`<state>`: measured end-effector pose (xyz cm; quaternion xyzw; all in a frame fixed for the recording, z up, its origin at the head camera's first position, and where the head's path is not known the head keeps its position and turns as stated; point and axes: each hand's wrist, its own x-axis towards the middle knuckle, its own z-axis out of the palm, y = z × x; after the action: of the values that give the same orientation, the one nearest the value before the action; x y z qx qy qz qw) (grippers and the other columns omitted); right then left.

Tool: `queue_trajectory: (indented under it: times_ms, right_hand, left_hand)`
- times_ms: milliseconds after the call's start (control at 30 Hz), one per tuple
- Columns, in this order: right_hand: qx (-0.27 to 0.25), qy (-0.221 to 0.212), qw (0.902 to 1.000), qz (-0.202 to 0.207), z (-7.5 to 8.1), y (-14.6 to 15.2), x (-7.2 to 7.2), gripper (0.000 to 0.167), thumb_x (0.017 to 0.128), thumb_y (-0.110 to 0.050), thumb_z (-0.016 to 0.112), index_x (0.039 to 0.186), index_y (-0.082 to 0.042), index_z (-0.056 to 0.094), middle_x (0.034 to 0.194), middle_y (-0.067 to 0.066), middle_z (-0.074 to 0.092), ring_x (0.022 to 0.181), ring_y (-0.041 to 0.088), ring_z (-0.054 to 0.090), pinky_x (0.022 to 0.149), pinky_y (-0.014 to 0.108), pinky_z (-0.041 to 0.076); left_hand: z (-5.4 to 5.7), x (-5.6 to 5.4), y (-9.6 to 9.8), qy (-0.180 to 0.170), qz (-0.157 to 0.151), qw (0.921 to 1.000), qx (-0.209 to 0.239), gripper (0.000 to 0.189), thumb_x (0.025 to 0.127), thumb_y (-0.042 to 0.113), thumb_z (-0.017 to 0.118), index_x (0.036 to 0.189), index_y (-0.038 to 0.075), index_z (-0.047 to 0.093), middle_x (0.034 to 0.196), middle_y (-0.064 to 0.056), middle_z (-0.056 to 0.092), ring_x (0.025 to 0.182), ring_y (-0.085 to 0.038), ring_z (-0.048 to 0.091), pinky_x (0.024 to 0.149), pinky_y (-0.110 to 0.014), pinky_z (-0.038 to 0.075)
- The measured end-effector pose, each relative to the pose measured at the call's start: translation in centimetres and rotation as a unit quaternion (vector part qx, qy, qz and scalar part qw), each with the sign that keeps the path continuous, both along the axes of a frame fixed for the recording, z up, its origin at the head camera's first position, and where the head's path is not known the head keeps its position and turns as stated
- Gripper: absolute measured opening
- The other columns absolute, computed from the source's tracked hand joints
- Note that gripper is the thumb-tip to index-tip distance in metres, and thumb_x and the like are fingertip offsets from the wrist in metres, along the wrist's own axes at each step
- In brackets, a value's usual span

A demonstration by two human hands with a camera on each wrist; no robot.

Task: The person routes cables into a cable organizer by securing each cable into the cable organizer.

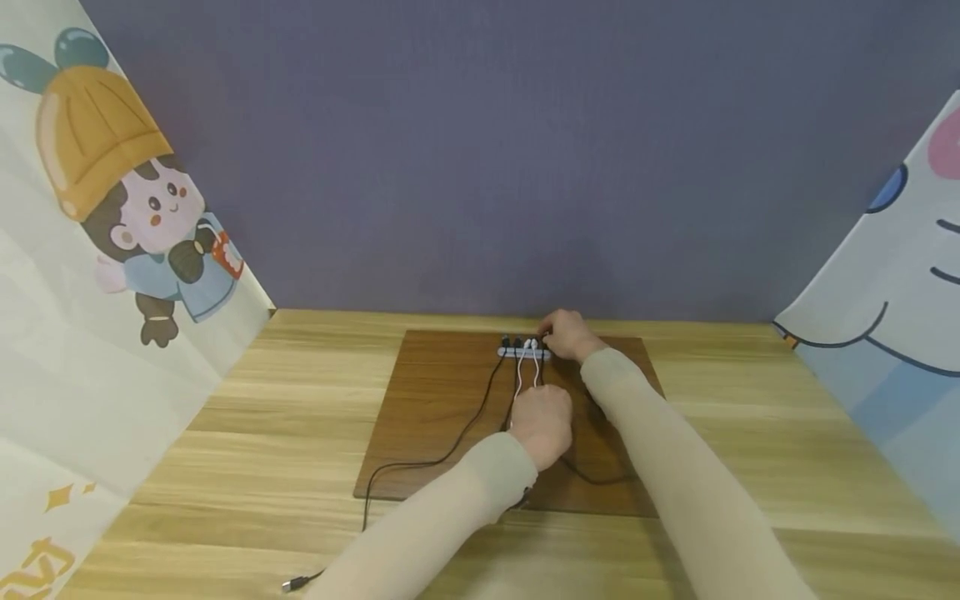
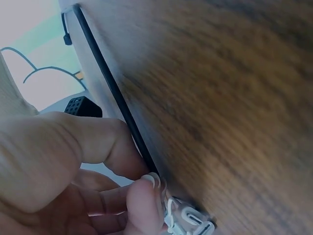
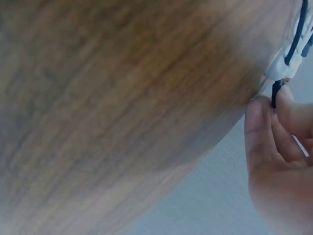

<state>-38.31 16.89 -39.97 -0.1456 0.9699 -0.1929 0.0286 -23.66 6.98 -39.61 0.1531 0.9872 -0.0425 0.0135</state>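
A pale cable holder strip lies near the back edge of a dark brown board, with black cables and white cables seated along it. My right hand is at the strip's right end. In the right wrist view, its thumb and fingers pinch a small black plug just beyond the strip. My left hand is lower on the board, nearer me. The left wrist view has its thumb and finger pinching a black cable, beside white plugs.
One black cable curves left off the board, ending in a USB plug on the light wooden table. Another black cable bends right under my right forearm. A grey-purple panel rises behind; printed sheets flank the table.
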Motion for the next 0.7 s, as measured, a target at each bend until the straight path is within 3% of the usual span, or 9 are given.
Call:
queue_trajectory:
  times_ms: [133, 400, 700]
  right_hand:
    - [-0.009, 0.005, 1.0, -0.001, -0.13, -0.02, 0.1, 0.028, 0.099, -0.008, 0.063, 0.124, 0.001, 0.066, 0.115, 0.019, 0.067, 0.109, 0.036, 0.062, 0.094, 0.047, 0.05]
    - [-0.036, 0.035, 0.9987, -0.004, -0.26, 0.05, 0.23, 0.016, 0.094, -0.01, 0.07, 0.107, 0.0, 0.07, 0.099, 0.014, 0.07, 0.098, 0.033, 0.064, 0.091, 0.046, 0.05]
    - [-0.031, 0.011, 0.9994, -0.004, -0.06, 0.08, 0.98, 0.022, 0.099, -0.01, 0.065, 0.118, 0.002, 0.067, 0.114, 0.018, 0.069, 0.111, 0.036, 0.062, 0.097, 0.047, 0.049]
  left_hand:
    - [0.13, 0.19, -0.03, -0.006, -0.008, 0.9999, 0.01, 0.01, 0.09, 0.023, 0.073, 0.095, 0.015, 0.075, 0.091, 0.001, 0.072, 0.079, -0.013, 0.069, 0.057, -0.028, 0.056]
    - [0.45, 0.25, -0.17, -0.024, -0.018, 0.9969, 0.072, 0.01, 0.088, 0.018, 0.073, 0.096, 0.012, 0.074, 0.095, -0.002, 0.072, 0.086, -0.017, 0.07, 0.061, -0.031, 0.057]
    - [0.45, 0.0, -0.76, -0.065, -0.036, 0.9888, 0.13, 0.007, 0.085, 0.014, 0.073, 0.081, 0.01, 0.07, 0.082, -0.005, 0.07, 0.069, -0.017, 0.066, 0.057, -0.031, 0.055]
